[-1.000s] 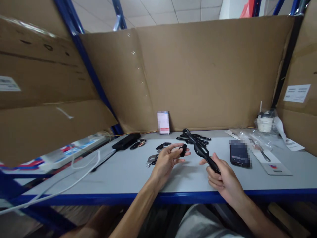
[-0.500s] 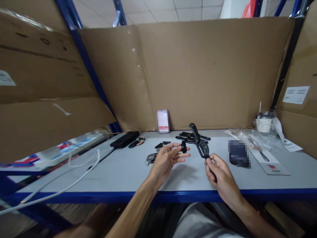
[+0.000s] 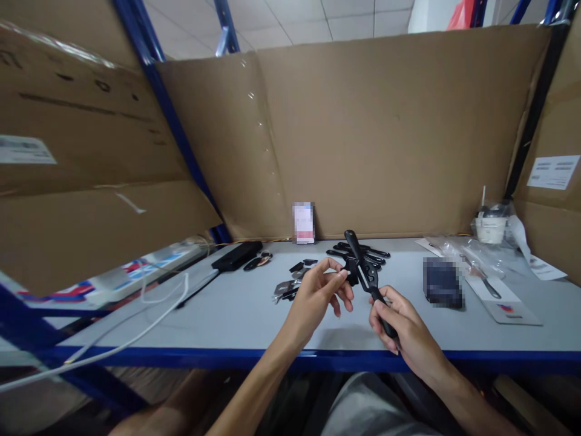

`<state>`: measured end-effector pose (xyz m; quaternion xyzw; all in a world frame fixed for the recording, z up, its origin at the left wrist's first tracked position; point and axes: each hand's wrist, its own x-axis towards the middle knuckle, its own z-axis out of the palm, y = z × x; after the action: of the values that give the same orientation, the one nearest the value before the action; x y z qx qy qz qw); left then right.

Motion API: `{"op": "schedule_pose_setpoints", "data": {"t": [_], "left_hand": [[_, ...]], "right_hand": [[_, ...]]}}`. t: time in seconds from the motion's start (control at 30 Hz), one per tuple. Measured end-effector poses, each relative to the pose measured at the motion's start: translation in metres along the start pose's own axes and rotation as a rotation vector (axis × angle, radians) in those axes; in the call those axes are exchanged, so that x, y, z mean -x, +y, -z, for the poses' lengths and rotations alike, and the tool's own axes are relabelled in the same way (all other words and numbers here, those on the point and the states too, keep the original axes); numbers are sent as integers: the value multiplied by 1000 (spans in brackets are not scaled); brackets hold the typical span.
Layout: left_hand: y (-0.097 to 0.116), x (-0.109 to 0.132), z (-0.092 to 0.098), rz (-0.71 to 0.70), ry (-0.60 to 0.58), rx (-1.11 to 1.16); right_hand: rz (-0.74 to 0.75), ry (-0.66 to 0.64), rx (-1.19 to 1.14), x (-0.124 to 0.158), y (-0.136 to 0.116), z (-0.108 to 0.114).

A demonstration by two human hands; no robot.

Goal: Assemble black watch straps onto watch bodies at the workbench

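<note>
My right hand (image 3: 402,318) is closed around the lower handle of a black long-handled tool (image 3: 389,327). The tool leans up and to the left, with a cut-out, curved middle part; its exact kind is unclear. My left hand (image 3: 320,290) pinches a small black piece (image 3: 350,266) between thumb and finger. That piece sits right against the tool's left side in this view, and whether they touch I cannot tell. Behind the tool lie several similar black pieces (image 3: 382,253). Left of my left hand are small metal and black parts (image 3: 284,288).
A phone (image 3: 304,224) stands against the cardboard back panel (image 3: 345,133). At the left lie a black case (image 3: 238,256), a power strip (image 3: 122,287) and white cables (image 3: 154,327). To the right are a blurred dark object (image 3: 442,283), a packaged knife (image 3: 491,289) and a cup (image 3: 491,230).
My left hand has moved right with the small black piece, bringing it up beside the tool. The right hand keeps its hold. The camera view has shifted slightly.
</note>
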<state>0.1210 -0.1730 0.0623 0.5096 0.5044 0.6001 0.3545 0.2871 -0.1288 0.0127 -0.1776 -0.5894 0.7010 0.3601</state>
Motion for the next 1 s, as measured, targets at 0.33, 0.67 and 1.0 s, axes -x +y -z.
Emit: {"op": "schedule_pose_setpoints", "data": {"t": [0.33,0.67,1.0], "left_hand": [[-17,0,-11,99,21,124],[-10,5,-16,99,-30,162],[-7,3,-13,52,-90,73]], "right_hand": [[52,-1,-1,1,4,2],[53,-16,13,1,2,1],[20,-38,59,2,5,2]]}}
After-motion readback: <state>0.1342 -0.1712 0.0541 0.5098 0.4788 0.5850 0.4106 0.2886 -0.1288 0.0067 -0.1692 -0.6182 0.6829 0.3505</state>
